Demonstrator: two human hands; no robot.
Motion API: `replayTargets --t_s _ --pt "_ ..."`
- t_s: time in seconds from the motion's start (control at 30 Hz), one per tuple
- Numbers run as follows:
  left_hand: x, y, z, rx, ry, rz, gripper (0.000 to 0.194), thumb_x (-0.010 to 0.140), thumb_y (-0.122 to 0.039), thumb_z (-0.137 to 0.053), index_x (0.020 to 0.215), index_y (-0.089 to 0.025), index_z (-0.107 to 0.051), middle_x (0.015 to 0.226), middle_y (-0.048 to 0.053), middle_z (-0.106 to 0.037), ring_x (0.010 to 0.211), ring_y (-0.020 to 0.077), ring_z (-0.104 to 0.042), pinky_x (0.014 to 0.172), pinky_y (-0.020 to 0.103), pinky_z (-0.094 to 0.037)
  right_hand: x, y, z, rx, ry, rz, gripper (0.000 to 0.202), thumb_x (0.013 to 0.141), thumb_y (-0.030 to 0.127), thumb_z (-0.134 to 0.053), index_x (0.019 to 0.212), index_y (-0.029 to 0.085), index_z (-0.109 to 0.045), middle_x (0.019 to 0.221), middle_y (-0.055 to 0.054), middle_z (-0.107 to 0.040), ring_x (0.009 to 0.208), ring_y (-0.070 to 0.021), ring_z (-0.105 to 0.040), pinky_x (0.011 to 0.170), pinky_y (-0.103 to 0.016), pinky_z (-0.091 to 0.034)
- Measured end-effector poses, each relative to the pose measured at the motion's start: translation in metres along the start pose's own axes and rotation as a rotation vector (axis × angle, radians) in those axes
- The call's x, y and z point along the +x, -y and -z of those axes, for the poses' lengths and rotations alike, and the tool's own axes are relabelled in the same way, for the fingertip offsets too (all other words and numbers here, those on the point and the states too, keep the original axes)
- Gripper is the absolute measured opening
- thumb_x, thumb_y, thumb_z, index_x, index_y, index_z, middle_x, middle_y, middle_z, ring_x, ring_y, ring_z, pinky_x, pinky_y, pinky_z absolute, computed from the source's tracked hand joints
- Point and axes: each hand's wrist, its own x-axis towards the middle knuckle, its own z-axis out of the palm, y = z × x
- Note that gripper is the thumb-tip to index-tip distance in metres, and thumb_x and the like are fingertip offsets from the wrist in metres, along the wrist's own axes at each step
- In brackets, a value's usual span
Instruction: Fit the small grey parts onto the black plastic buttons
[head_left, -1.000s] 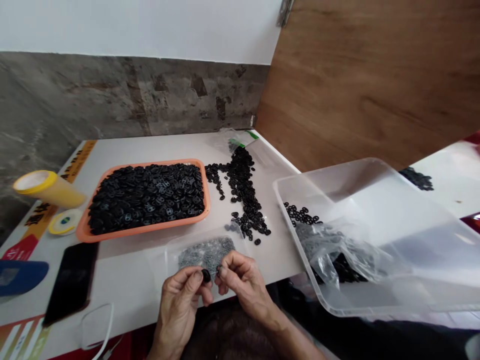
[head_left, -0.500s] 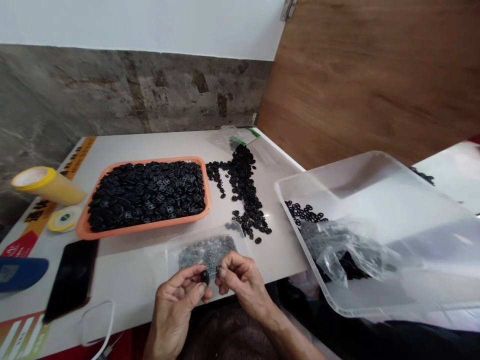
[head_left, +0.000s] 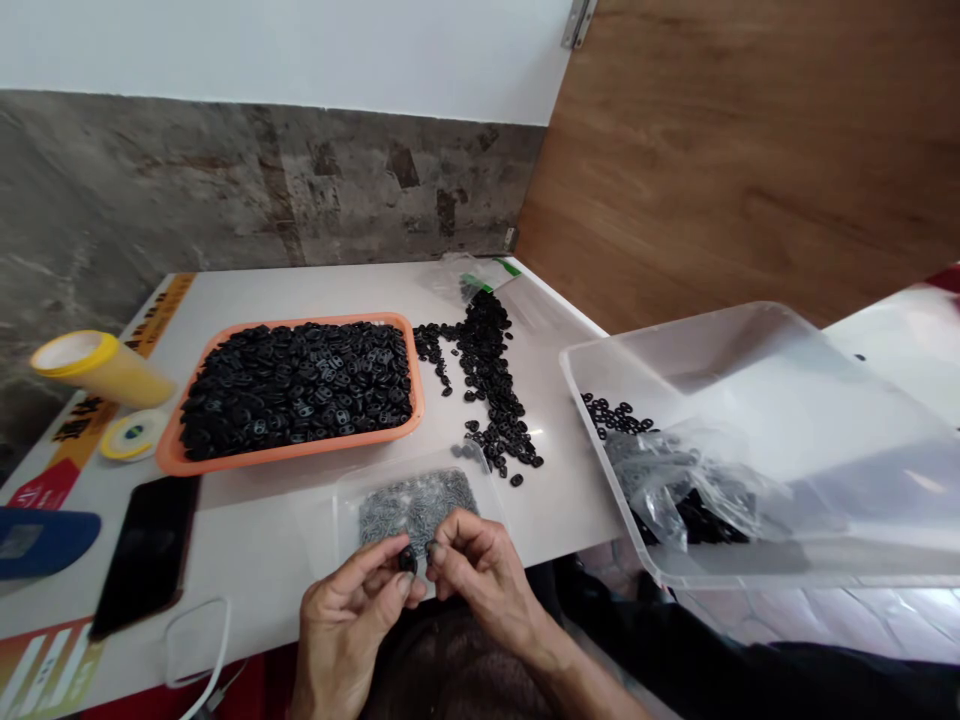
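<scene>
My left hand (head_left: 352, 610) pinches a small black oval plastic piece (head_left: 407, 560) between thumb and fingertips. Close beside it, my right hand (head_left: 484, 575) has thumb and forefinger pressed together on something small and dark, too hidden to name. Both hands are over the near edge of a clear shallow box (head_left: 495, 490), which holds many tiny grey metal parts (head_left: 420, 500). Beyond my left hand stands an orange tray (head_left: 292, 463) heaped with black oval two-holed pieces (head_left: 300, 385). A loose pile of smaller-looking black pieces (head_left: 491, 370) spreads over the table to its right.
At right, a large clear bin (head_left: 611, 500) holds crumpled plastic bags (head_left: 675, 480) and black pieces. On the left lie a phone (head_left: 146, 550), a yellow cup (head_left: 101, 370), its lid (head_left: 131, 436), a blue object (head_left: 45, 543) and a white cable (head_left: 221, 650).
My left hand has shifted slightly left, and the two hands' fingertips are a little closer. The large bin's near edge appears higher, showing more tiled floor below it.
</scene>
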Motion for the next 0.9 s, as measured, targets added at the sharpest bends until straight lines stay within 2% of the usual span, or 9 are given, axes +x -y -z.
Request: replayTargets --t_s 0.17,0.37,0.57,0.9 --pt "0.0 0.0 -0.002 0.036 0.003 -0.028 0.032 0.056 -0.028 -0.083 0.086 -0.018 -0.076 0.059 0.004 -0.072 0.054 0.0158 -0.067 0.057 0.023 -0.057 0.0 0.0 0.0 -0.009 -0.014 0.004 0.03 0.082 0.042 -0.061 0.071 0.015 -0.052 0.058 0.002 -0.053 0.051 -0.0085 -0.049 0.051 -0.02 -0.038" --pt "-0.007 -0.005 -0.017 0.074 -0.08 -0.139 0.029 0.058 -0.03 -0.081 0.085 -0.018 -0.076 0.058 0.001 -0.071 0.052 0.012 -0.065 0.054 0.016 -0.054 0.0 0.001 -0.001 -0.011 0.0 -0.005 0.03 0.082 0.041 -0.061 0.071 0.015 -0.052 0.058 0.001 -0.057 0.051 -0.009 -0.051 0.05 -0.019 -0.038" --pt "-0.009 -0.01 -0.024 0.093 -0.093 -0.17 0.029 0.057 -0.033 -0.082 0.082 -0.019 -0.076 0.055 0.0 -0.07 0.05 0.0133 -0.065 0.053 0.019 -0.055 0.0 0.003 -0.002 0.0 0.026 -0.003 0.031 0.083 0.042 -0.06 0.071 0.015 -0.052 0.057 0.0 -0.06 0.049 -0.008 -0.05 0.048 -0.018 -0.036" --pt "-0.008 -0.009 -0.024 0.099 -0.074 -0.199 0.027 0.058 -0.033 -0.081 0.081 -0.02 -0.077 0.06 0.0 -0.07 0.052 0.0151 -0.066 0.052 0.02 -0.055 0.0 0.001 0.002 -0.067 0.057 0.023 0.03 0.086 0.042 -0.058 0.072 0.015 -0.053 0.061 -0.001 -0.06 0.057 -0.0103 -0.053 0.053 -0.021 -0.037"
